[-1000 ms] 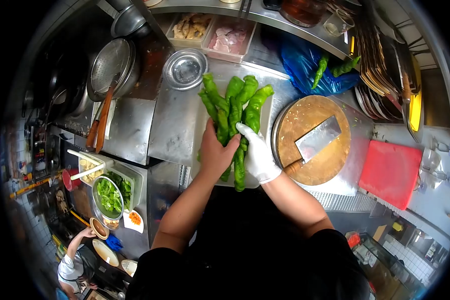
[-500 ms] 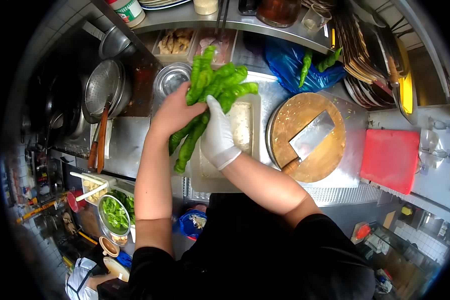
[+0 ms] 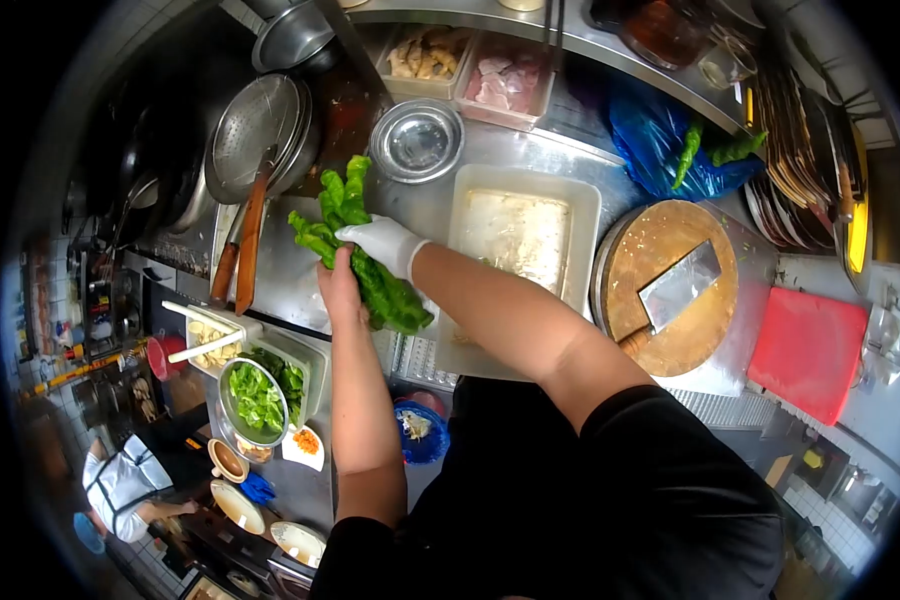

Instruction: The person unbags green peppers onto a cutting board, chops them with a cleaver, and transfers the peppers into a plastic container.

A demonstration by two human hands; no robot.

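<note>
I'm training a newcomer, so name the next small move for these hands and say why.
Probably gather the green peppers more snugly between the bare left hand and the gloved right hand before carrying them anywhere: they jut out past the hands at both ends, their upper tips splay apart, and the bunch is held to the left of the tray, not over its middle.
</note>
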